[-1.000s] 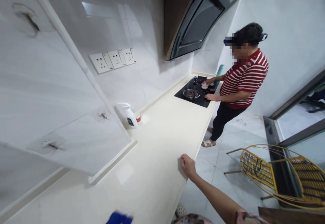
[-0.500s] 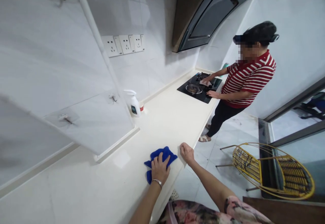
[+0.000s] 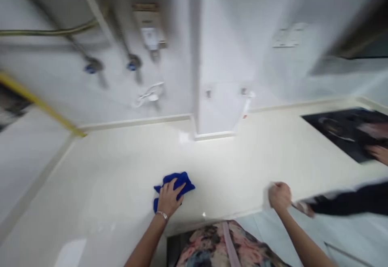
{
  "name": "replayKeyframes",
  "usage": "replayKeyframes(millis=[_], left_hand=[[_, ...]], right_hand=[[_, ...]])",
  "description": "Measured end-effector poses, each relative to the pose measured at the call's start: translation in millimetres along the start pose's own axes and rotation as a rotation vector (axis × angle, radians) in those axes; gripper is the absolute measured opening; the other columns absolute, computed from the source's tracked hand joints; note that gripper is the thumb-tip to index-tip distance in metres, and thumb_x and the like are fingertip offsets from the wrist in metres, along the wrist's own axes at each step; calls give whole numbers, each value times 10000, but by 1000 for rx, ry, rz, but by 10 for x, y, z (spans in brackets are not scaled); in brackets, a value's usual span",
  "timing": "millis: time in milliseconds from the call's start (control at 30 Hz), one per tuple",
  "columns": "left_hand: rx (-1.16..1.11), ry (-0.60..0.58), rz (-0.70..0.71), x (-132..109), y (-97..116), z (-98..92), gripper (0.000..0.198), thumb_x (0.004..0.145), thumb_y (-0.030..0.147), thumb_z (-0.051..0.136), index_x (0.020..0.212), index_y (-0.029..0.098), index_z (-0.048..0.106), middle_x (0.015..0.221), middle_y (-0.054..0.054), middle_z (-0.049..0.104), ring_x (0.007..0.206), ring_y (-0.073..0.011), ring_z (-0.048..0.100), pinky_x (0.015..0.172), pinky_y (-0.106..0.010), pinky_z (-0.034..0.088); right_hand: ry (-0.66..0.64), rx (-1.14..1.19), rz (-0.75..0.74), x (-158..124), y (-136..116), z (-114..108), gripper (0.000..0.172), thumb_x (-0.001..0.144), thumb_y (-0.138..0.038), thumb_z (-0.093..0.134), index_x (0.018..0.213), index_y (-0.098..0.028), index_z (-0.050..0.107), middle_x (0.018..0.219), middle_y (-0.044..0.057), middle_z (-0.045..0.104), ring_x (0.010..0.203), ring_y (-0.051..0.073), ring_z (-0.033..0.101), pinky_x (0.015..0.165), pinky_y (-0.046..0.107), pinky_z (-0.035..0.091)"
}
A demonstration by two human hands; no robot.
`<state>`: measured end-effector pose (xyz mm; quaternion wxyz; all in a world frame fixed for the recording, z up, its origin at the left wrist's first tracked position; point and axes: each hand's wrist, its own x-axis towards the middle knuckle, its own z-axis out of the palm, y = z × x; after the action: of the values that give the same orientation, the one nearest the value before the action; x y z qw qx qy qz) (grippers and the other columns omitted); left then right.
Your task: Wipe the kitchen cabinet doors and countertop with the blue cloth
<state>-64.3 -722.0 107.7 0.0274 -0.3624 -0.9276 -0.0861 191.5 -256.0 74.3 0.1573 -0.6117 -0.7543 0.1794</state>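
Blue cloth lies on the counter near its front edge, pressed under the left hand with fingers half closed on it. The right hand is curled shut, seems holding nothing.

A crumpled blue microfibre cloth is pressed onto a cream stone countertop by a left hand, fingers spread over the bunched folds, near the counter's front edge. A right hand, closed in a fist, is seen at three o'clock from the cloth, at that edge.
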Motion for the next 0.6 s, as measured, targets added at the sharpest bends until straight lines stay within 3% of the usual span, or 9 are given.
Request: replayKeyframes(millis=[133, 233, 333, 467, 600], left_hand=[[9, -8, -308, -304, -618, -272, 507, 923, 278, 659, 1407, 429, 668, 1521, -87, 547, 1249, -346, 537, 1042, -513, 479], [23, 22, -548, -501, -1073, -396, 469, 949, 328, 619, 1411, 390, 676, 1536, -120, 519, 1254, -367, 531, 1030, -518, 472], [45, 74, -742, -634, -1523, -502, 468, 970, 377, 574, 1427, 354, 670, 1558, -141, 479, 1253, -385, 512, 1033, -538, 454], [57, 177, -984, -663, -2071, -650, 489, 997, 432, 506, 1447, 308, 653, 1575, -153, 425, 1262, -402, 465, 1033, -550, 429], [32, 233, -1123, -552, -2463, -775, 494, 999, 423, 533, 1464, 287, 632, 1585, -155, 387, 1283, -405, 422, 1058, -557, 383]], right_hand=[[-116, -63, 20, -265, -54, 195, 371, 842, -312, 489, 1077, -197, 751, 891, 130, 681, 687, 277, 548, 657, 394, 403], [-177, -60, -186, -675, -130, 385, 364, 843, -340, 474, 1090, -207, 706, 1024, 141, 701, 839, 304, 612, 739, 408, 448], [-173, -26, -433, -1061, -258, 504, 322, 860, -345, 430, 1034, -197, 657, 1028, 141, 693, 939, 311, 624, 835, 420, 472], [-130, 3, -712, -1254, -401, 488, 279, 861, -339, 392, 960, -207, 617, 961, 139, 668, 961, 321, 614, 897, 451, 478], [-88, -12, -701, -1254, -415, 399, 280, 853, -360, 410, 982, -230, 622, 1006, 152, 678, 968, 338, 624, 841, 461, 494]])
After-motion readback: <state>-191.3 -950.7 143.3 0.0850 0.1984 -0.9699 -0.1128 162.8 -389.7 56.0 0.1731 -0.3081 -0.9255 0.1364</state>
